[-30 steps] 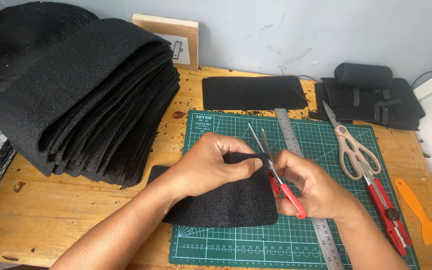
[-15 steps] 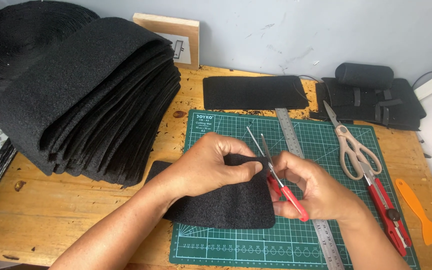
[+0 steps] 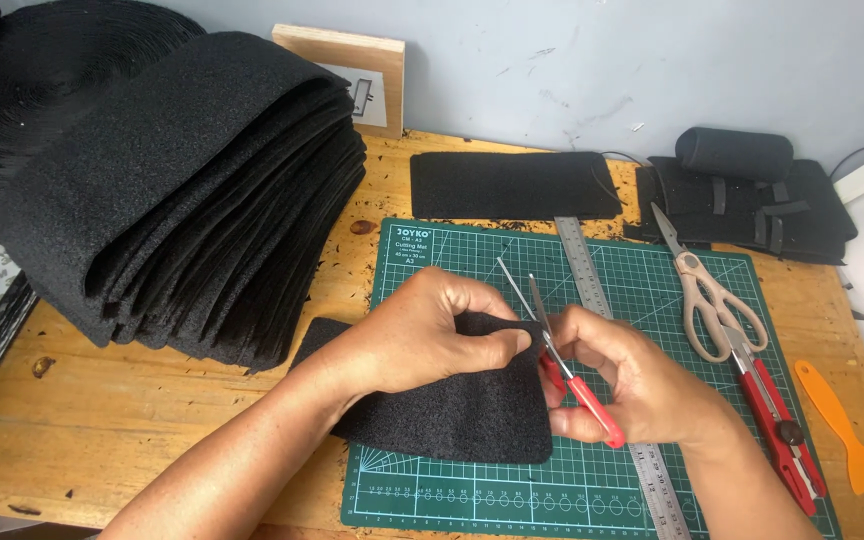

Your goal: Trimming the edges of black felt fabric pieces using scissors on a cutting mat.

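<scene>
Head view: your left hand (image 3: 422, 335) pinches the top edge of a black foam piece (image 3: 452, 410), thumb and fingers clamped on it near its upper right corner. That foam piece lies partly on the green cutting mat (image 3: 642, 290), with its left end hanging over onto the wooden table (image 3: 152, 420). Your right hand (image 3: 632, 385) grips small red-handled scissors (image 3: 564, 365), fingers curled through and around the handles; blades are parted a little and point up and away from you, right at the foam edge beside your left thumb. You can't tell whether the blades actually touch the foam.

A steel ruler (image 3: 602, 320) runs down the mat under your right hand. Right of it lie large beige-handled scissors (image 3: 712, 295), closed, and just below them a red utility knife (image 3: 777, 430). An orange plastic scraper (image 3: 837, 425) sits on the table off the mat's right edge.

Behind the mat a flat black foam strip (image 3: 512, 185) lies on the table. At far right, a pile of black strapped pads (image 3: 752, 200) with a rolled one on top. At left, a thick folded stack of black foam sheets (image 3: 182, 190), near the piece you hold but apart from it. A small wooden board (image 3: 362, 70) leans on the wall behind the stack. Dark crumbs are scattered on the table near the mat's top edge.
</scene>
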